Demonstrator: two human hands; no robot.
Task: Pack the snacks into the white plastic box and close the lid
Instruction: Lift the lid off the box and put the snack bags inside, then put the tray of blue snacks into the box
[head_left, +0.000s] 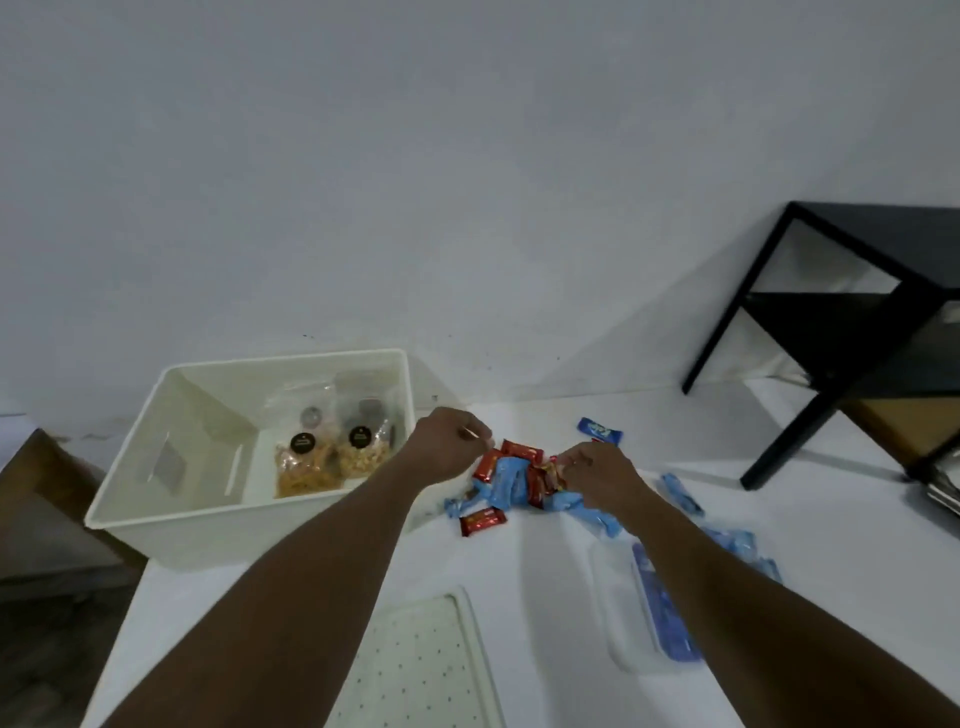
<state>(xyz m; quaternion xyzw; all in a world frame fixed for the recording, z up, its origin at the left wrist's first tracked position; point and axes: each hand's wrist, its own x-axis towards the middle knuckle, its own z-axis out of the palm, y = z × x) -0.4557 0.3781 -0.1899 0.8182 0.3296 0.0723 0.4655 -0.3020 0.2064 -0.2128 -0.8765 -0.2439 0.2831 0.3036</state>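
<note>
Inside, the open white box (249, 441) holds 2 clear snack bags (332, 452) against its right wall. Its lid (421, 665) lies flat on the tabletop (545, 571). Both hands, left (449, 441) and right (597, 475), pinch at the wrapped bars (511, 480) piled beside the box.

A white table (545, 582) carries everything. Toward its far-left corner stands an open white plastic box (171, 512). Near the far edge lies a heap of red and light-blue wrapped snack bars (519, 483), with 1 dark-blue bar (599, 431) apart behind it. At the near edge lie a white perforated lid (415, 665) and a clear plastic tray (623, 613).
</note>
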